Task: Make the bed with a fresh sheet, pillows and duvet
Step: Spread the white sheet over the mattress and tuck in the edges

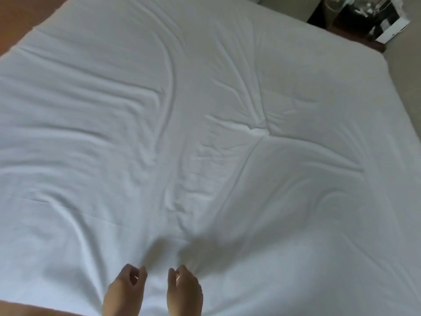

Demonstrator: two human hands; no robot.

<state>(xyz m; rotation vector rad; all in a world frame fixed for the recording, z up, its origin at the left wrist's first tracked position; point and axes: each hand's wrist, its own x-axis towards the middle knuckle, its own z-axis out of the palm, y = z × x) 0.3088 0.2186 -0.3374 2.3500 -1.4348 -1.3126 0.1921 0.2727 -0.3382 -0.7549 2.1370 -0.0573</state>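
Observation:
A white sheet (205,133) lies spread over the whole bed, full of long creases and with a small puckered bump right of the middle. At the bottom centre, my left hand (126,286) and my right hand (184,288) sit close together with curled fingers, each pinching the sheet at its near edge. Folds fan out from both hands across the fabric. No pillows or duvet are in view.
A dark bedside table (355,21) stands past the far right corner, carrying a white box (391,30) and clear items. Beige carpet (405,92) runs along the bed's right side. A brown surface (20,17) borders the top left.

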